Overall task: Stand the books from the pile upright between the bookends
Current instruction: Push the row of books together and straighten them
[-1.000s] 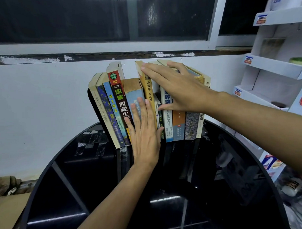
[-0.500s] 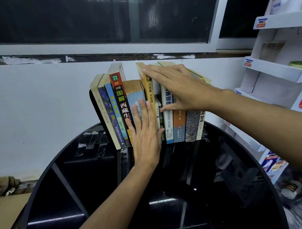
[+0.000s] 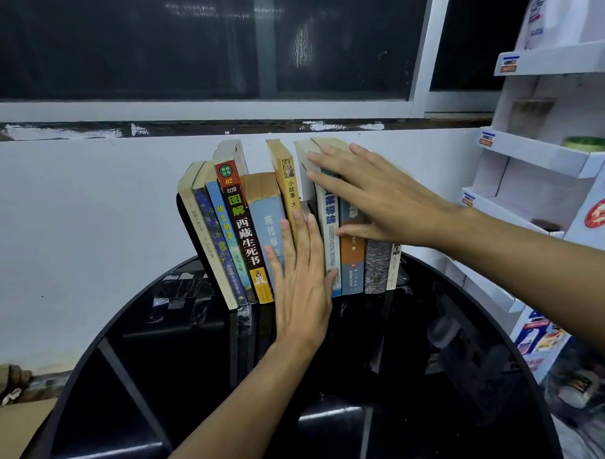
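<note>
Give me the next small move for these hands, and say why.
Probably the right hand should nudge its group of books left against the yellow book. That book tilts away from the white-spined book, leaving a gap at the top, and the left-side books lean on the black bookend. The left hand, flat on the spines, can steady them.

A row of books (image 3: 243, 238) is standing spines-out at the far edge of the black table (image 3: 162, 388) — the left ones are leaning leftward against a black bookend (image 3: 187, 226), the right ones (blue, orange, grey, white spines) are standing nearly upright
</note>
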The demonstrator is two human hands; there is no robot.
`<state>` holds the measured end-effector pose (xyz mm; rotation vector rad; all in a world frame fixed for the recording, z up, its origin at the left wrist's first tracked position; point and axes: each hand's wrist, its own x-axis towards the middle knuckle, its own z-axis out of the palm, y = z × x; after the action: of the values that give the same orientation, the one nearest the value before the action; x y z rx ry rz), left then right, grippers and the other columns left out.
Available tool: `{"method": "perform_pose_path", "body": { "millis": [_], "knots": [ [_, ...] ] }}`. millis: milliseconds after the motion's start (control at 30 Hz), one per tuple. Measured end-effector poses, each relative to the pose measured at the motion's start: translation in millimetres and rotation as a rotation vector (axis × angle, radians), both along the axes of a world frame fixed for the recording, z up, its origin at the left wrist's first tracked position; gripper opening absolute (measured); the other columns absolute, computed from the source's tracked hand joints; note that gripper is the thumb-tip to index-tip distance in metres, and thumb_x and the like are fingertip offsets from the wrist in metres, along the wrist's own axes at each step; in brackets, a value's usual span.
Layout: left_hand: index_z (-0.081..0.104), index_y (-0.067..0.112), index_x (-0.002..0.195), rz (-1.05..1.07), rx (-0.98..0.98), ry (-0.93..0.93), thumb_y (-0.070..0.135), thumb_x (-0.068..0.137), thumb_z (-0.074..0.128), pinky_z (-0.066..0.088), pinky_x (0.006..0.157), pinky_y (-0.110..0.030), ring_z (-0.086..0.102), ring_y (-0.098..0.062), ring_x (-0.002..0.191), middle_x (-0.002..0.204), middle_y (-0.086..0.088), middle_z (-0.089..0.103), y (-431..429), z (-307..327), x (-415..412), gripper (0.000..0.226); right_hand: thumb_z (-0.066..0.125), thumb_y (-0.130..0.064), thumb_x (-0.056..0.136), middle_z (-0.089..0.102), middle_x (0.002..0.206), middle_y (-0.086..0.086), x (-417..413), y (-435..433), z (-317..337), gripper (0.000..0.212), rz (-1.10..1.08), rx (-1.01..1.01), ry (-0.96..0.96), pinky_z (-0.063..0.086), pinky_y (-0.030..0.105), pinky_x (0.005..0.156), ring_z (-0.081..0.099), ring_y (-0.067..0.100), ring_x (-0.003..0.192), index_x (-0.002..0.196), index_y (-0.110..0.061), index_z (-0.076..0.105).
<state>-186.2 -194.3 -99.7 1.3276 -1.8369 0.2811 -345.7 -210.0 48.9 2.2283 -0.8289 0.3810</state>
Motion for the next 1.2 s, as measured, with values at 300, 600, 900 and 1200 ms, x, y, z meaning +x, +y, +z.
{"method": "perform_pose_path", "body": {
  "millis": [300,600,900,1200],
  "knots": [
    [-0.009,0.011,0.159,0.049,-0.008,-0.034,0.039,0.098,0.058,-0.005,0.123,-0.055,-0.021,-0.024,0.153,0.166,-0.009,-0.021,-9,-4,0,0.095,0.079,-0.045,0.08,0.03,0.16,0.013,9,-4,-11,0.096,-0.045,-0.048,-0.092,0.014,0.05,0.124,0.02,0.029,0.152,0.154,-0.008,0.032],
    [-0.006,0.009,0.16,0.066,-0.012,-0.044,0.039,0.098,0.059,-0.006,0.123,-0.053,-0.019,-0.025,0.153,0.166,-0.009,-0.02,-12,-4,-1,0.095,0.079,-0.048,0.078,0.03,0.161,0.009,9,-8,-14,0.097,-0.075,-0.07,-0.102,0.017,0.048,0.123,0.023,0.026,0.151,0.154,-0.01,0.032],
    [-0.006,0.009,0.16,0.066,-0.016,-0.044,0.038,0.096,0.062,-0.003,0.124,-0.055,-0.019,-0.026,0.154,0.166,-0.008,-0.021,-15,-4,-2,0.097,0.078,-0.048,0.078,0.031,0.16,0.008,11,-8,-15,0.097,-0.095,-0.077,-0.101,0.02,0.045,0.121,0.026,0.025,0.149,0.154,-0.011,0.032],
    [-0.009,0.01,0.159,0.06,-0.01,-0.034,0.038,0.096,0.061,-0.002,0.124,-0.056,-0.02,-0.026,0.153,0.166,-0.008,-0.022,-15,-4,-1,0.099,0.077,-0.049,0.079,0.031,0.16,0.007,13,-8,-15,0.096,-0.102,-0.069,-0.096,0.02,0.045,0.121,0.026,0.024,0.149,0.155,-0.012,0.031]
  ]
}}
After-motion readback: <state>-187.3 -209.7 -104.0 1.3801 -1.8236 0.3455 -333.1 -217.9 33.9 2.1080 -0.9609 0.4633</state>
